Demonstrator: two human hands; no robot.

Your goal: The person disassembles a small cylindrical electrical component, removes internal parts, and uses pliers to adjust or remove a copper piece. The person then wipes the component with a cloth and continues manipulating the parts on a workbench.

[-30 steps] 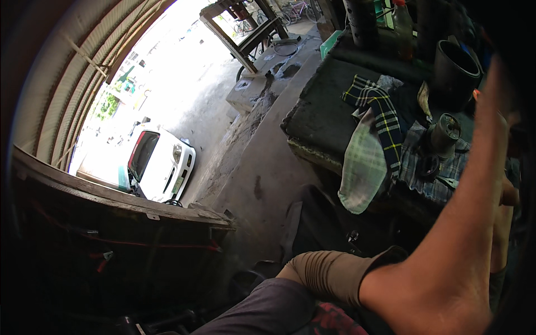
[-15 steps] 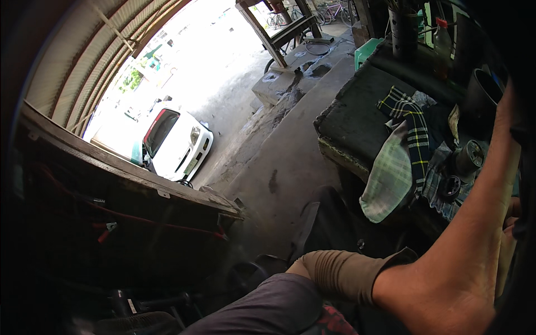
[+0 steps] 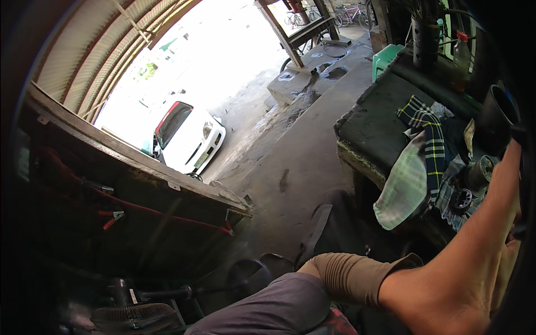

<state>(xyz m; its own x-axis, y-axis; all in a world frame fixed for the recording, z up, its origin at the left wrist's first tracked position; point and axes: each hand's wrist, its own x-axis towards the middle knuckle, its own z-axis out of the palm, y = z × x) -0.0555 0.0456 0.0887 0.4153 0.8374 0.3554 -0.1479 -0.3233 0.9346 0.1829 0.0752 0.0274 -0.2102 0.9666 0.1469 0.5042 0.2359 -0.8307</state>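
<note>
A bare arm [image 3: 463, 251], bent sharply at the elbow, fills the lower right and reaches up to the right rim, where its hand is lost in the dark edge. A brown sleeve [image 3: 357, 273] wraps the limb left of it. Behind the forearm, a sliver of a hand [image 3: 510, 248] shows; its grip is hidden, and I cannot tell what it holds. Left of the forearm, a metal can [image 3: 479, 174] and a small black ring-shaped part [image 3: 463, 199] lie by a dark plaid cloth [image 3: 434, 145]. A pale green cloth [image 3: 402, 192] hangs over the bench edge.
The dark bench [image 3: 365, 120] also carries a black container [image 3: 498, 111] and a red-capped bottle [image 3: 462, 61]. Behind it stands a green stool [image 3: 385, 60]. A fan [image 3: 134, 316] and red clamps [image 3: 113, 219] are at left. A white car [image 3: 192, 137] is parked outside.
The whole scene has shifted right and slightly down in the view, bringing more of the fan in at lower left. The bent arm keeps nearly the same pose.
</note>
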